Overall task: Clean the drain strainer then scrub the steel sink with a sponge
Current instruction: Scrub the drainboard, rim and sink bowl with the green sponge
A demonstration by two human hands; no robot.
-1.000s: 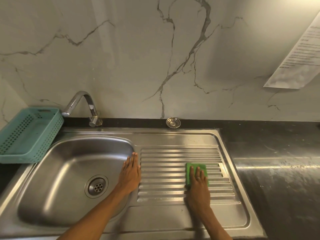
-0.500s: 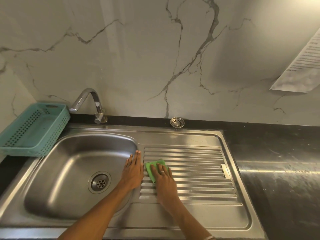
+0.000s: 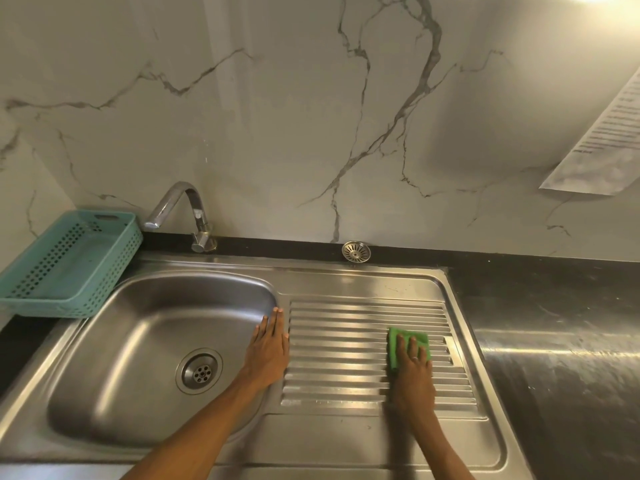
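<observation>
1. Head view, hands: the right hand (image 3: 414, 370) lies flat on the sponge (image 3: 408, 346), fingers straight and spread, pressing the green pad onto the ribbed drainboard (image 3: 346, 344) near its right end. The left hand (image 3: 268, 348) rests flat with fingers straight and together on the ridge between bowl (image 3: 138, 358) and drainboard, holding nothing.

2. Head view, task things: the strainer (image 3: 356, 251) sits out of the drain, on the dark ledge behind the sink (image 3: 346, 441), against the marble wall. The drain (image 3: 199, 371) in the bowl is uncovered. I judge the strainer step done and the scrubbing under way on the drainboard, with the bowl not yet reached.

3. Head view, surroundings: a tap (image 3: 180, 216) stands behind the bowl, a teal basket (image 3: 69, 265) sits on the counter left of the sink, and a printed sheet (image 3: 606, 140) hangs on the wall at right.

4. Risks, as I judge them:
   - The sponge is only pressed, not gripped; on wet ribs it could slide out from under the palm on a fast stroke.
   - Strokes along the ribs may skip the grooves, leaving grime there.
   - With the drain uncovered, loosened dirt pushed into the bowl could go straight down.
   - The left hand leans on a smooth, rounded edge; if wet, it could slip into the bowl.
   - A wide stroke toward the back could knock the strainer off its ledge.
</observation>
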